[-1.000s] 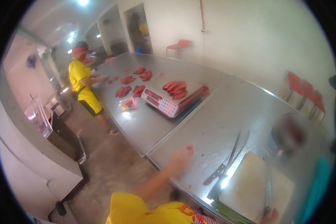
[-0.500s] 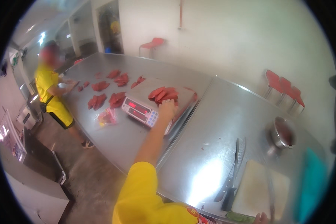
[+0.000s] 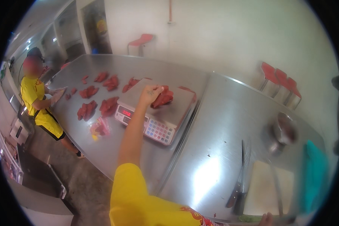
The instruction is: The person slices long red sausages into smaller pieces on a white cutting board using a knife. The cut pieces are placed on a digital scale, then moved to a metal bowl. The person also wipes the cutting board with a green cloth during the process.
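Note:
My left hand (image 3: 153, 94) reaches over the platform of a white digital scale (image 3: 160, 132). Its fingers close round the side of a bunch of red, elongated meat pieces (image 3: 165, 100); whether the bunch is raised off the platform I cannot tell. My forearm covers part of the scale's lit red display. At the lower edge only some fingers of my right hand (image 3: 266, 219) show, beside a pale cutting board (image 3: 267, 188). A long, thin blade (image 3: 277, 184) lies across that board close to them. What these fingers hold, if anything, is cut off from view.
Several piles of red meat (image 3: 109, 106) and a plastic packet (image 3: 100, 129) lie left of the scale on the metal table (image 3: 188, 169). Knives (image 3: 237, 184), a metal pot (image 3: 284, 130) and a teal cloth (image 3: 314, 177) are to the right. A co-worker in yellow (image 3: 37, 98) stands at the left edge.
My left hand has shifted from the near right side of the meat to its left side and grips it; the pieces are bunched closer. The view has turned slightly.

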The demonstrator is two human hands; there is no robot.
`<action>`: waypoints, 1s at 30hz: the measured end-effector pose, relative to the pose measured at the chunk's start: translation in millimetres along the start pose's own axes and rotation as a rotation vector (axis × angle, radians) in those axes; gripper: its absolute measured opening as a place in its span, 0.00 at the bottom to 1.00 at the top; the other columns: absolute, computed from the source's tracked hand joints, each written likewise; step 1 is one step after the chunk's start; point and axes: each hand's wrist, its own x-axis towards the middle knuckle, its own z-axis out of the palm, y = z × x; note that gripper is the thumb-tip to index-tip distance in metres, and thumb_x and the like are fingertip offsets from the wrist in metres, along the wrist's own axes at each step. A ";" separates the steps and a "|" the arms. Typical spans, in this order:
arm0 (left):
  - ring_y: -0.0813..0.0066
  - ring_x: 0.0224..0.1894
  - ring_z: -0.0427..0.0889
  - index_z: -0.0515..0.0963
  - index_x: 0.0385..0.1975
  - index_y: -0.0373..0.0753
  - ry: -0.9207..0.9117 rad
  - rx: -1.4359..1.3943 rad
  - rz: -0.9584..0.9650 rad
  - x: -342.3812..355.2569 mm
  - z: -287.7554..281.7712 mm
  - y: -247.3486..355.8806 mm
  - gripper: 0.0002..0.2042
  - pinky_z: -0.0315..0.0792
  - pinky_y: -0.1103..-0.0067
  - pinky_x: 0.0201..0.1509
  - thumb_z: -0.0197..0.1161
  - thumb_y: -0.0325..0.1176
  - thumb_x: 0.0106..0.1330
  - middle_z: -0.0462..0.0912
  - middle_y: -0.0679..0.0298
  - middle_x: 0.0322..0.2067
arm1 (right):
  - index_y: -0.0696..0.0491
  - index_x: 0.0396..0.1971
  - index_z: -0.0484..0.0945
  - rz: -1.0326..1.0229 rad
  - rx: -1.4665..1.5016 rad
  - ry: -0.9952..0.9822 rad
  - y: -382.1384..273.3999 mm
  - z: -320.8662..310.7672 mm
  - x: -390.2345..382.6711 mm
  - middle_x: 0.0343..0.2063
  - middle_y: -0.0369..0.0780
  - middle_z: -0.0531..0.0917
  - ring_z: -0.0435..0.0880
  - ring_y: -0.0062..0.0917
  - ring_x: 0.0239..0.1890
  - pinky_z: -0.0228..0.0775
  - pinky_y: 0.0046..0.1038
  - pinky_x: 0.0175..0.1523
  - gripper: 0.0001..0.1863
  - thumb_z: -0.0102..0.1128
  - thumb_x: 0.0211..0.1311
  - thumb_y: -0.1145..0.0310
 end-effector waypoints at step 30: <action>0.52 0.35 0.83 0.82 0.30 0.35 0.073 0.324 0.005 -37.2 -31.4 -4.0 0.15 0.76 0.68 0.41 0.66 0.42 0.54 0.83 0.47 0.29 | 0.57 0.50 0.78 -0.186 -0.121 -0.042 -32.5 7.2 -0.6 0.42 0.46 0.81 0.79 0.32 0.42 0.72 0.33 0.47 0.22 0.61 0.63 0.57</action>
